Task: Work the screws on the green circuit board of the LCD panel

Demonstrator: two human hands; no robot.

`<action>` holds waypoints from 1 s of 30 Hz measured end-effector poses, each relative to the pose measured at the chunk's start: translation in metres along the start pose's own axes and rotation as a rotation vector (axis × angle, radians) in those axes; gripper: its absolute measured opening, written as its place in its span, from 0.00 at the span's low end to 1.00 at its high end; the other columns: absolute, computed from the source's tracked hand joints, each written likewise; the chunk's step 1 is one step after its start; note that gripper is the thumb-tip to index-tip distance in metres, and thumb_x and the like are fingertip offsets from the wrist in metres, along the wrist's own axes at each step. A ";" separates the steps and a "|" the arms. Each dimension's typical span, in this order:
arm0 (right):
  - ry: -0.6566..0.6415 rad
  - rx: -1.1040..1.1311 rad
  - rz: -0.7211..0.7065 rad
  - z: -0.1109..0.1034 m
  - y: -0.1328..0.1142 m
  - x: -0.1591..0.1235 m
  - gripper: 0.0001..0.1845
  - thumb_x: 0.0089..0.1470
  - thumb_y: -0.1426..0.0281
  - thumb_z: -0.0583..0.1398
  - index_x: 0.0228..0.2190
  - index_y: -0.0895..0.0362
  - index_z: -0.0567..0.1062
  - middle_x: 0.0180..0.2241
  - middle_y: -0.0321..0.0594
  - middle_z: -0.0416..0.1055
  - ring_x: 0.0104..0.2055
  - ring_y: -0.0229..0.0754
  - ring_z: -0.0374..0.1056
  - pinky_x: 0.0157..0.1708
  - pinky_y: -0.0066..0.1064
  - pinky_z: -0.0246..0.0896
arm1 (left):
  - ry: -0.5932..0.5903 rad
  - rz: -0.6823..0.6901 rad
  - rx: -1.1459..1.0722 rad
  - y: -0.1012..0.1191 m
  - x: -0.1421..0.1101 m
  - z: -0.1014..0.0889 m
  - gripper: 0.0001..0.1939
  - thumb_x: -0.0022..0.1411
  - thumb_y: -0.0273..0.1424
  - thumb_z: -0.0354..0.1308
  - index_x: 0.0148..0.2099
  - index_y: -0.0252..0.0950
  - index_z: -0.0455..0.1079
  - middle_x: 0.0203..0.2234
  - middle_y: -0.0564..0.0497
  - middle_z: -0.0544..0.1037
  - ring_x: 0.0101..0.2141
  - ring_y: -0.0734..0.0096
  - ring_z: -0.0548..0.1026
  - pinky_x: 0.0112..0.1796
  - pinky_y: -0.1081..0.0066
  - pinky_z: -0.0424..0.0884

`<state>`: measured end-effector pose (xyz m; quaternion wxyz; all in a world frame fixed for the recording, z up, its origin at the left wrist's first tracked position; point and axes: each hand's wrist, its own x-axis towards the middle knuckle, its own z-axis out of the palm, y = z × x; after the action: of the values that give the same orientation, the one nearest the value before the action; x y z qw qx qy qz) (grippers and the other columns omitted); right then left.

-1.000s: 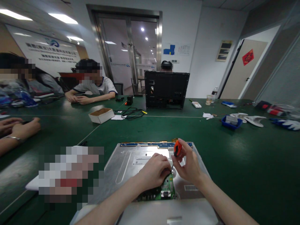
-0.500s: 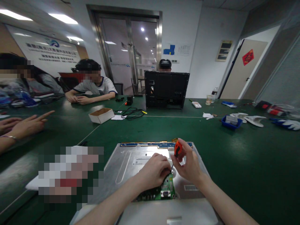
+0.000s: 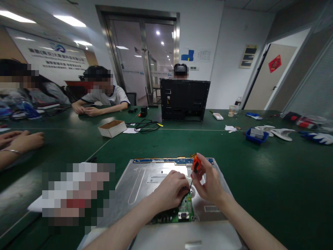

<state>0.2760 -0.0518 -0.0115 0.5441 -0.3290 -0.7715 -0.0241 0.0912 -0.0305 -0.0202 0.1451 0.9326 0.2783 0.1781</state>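
Held in my right hand point(image 3: 208, 177) is an orange and black screwdriver point(image 3: 196, 164), its handle up and its thin shaft pointing down. The tip meets the area by the upper edge of a green circuit board point(image 3: 186, 206). My left hand point(image 3: 173, 187) is curled over the board, fingertips pinched beside the screwdriver's tip; what they hold, if anything, is hidden. The board is on the metal back of a display panel point(image 3: 135, 185), which lies flat in front of me. A blue circuit strip point(image 3: 156, 160) runs along the panel's far edge.
Across the green table point(image 3: 273, 184) stands a black monitor housing point(image 3: 185, 100) with a person behind it. A white open box point(image 3: 112, 128) and black cable point(image 3: 147, 125) lie left of it. A blue tray point(image 3: 257, 135) sits at right. Other people sit at left.
The screwdriver's handle has shifted slightly left as my right fingers moved on it. My left hand keeps its place. The neighbour's hand at far left has drawn back its pointing finger.
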 end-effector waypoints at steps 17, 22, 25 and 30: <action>0.035 -0.036 0.002 0.002 0.001 -0.002 0.33 0.62 0.72 0.57 0.65 0.53 0.53 0.23 0.28 0.66 0.18 0.35 0.64 0.16 0.25 0.60 | -0.037 -0.009 -0.034 0.002 0.001 -0.004 0.11 0.61 0.17 0.58 0.40 0.38 0.76 0.37 0.49 0.80 0.41 0.61 0.77 0.45 0.64 0.64; 0.007 0.012 -0.020 -0.002 -0.002 0.002 0.34 0.61 0.75 0.53 0.66 0.55 0.52 0.25 0.30 0.68 0.19 0.36 0.66 0.17 0.26 0.62 | -0.029 -0.015 -0.016 0.002 0.001 -0.003 0.10 0.61 0.17 0.59 0.39 0.37 0.77 0.35 0.49 0.80 0.39 0.61 0.77 0.43 0.64 0.64; 0.005 0.008 -0.014 -0.002 -0.002 0.003 0.34 0.61 0.76 0.53 0.66 0.55 0.52 0.24 0.31 0.68 0.19 0.36 0.65 0.17 0.26 0.61 | -0.019 -0.020 0.008 0.003 0.002 -0.003 0.08 0.60 0.18 0.60 0.38 0.36 0.77 0.33 0.49 0.79 0.38 0.61 0.76 0.42 0.64 0.64; 0.019 -0.024 0.003 0.000 -0.002 0.003 0.34 0.62 0.75 0.54 0.66 0.55 0.52 0.21 0.26 0.63 0.17 0.35 0.62 0.16 0.24 0.56 | -0.024 -0.014 0.004 0.002 0.002 -0.003 0.08 0.60 0.18 0.61 0.38 0.35 0.77 0.33 0.49 0.79 0.37 0.62 0.76 0.41 0.64 0.64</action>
<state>0.2749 -0.0519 -0.0083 0.5473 -0.3364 -0.7655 -0.0359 0.0925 -0.0309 -0.0165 0.1478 0.9330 0.2834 0.1651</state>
